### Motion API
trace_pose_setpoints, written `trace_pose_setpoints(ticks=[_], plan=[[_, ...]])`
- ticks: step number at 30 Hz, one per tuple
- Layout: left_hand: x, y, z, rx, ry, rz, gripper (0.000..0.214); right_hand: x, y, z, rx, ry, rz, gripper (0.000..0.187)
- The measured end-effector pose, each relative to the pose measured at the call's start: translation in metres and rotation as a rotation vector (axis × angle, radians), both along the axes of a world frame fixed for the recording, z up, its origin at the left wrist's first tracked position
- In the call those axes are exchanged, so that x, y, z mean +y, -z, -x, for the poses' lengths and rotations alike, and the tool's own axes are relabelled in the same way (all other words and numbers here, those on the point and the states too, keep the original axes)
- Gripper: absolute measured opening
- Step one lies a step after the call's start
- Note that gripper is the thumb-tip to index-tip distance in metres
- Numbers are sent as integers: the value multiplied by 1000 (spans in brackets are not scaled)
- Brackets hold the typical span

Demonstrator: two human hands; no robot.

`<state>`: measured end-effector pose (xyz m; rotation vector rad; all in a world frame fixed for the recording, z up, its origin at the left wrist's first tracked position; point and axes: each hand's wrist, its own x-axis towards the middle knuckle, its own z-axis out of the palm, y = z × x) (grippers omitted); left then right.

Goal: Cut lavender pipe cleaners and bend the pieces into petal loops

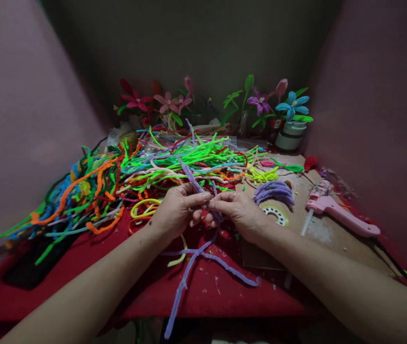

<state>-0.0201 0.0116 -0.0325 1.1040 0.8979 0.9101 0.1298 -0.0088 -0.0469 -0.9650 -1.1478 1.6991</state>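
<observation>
Left hand [180,209] and right hand [242,213] meet fingertip to fingertip, both pinching purple pipe cleaners [186,279] whose length runs from the pile toward the red table's [246,298] near edge.

text: none legible; labels: none; brands: none; numbers: none; signs: none

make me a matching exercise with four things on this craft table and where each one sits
Things:
1. lilac pipe cleaners
2. pink glue gun
3. blue pipe-cleaner flower
4. tape roll

Places:
A. in a white pot at the back right
B. flat on the board, just beyond the right hand
C. pinched between the left hand and the right hand
D. lying on the board at the far right

Pairs: 1-C; 2-D; 3-A; 4-B
</observation>
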Motion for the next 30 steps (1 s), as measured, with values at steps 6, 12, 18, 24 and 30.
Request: trace_pose_setpoints(ticks=[6,12,18,24,30], plan=[[0,0,0,0,-4,-4,17,2,-1,-1,14,-8,92,12],[2,1,1,38,16,2,18,3,-2,-1,15,11,75,10],[3,2,0,49,-21,-8,18,2,-4,-2,16,6,117,11],[4,4,1,137,-38,-10,23,3,-2,-1,48,54,71,10],[-3,-7,2,289,-20,-127,21,7,-1,-5,50,89,112,8]])
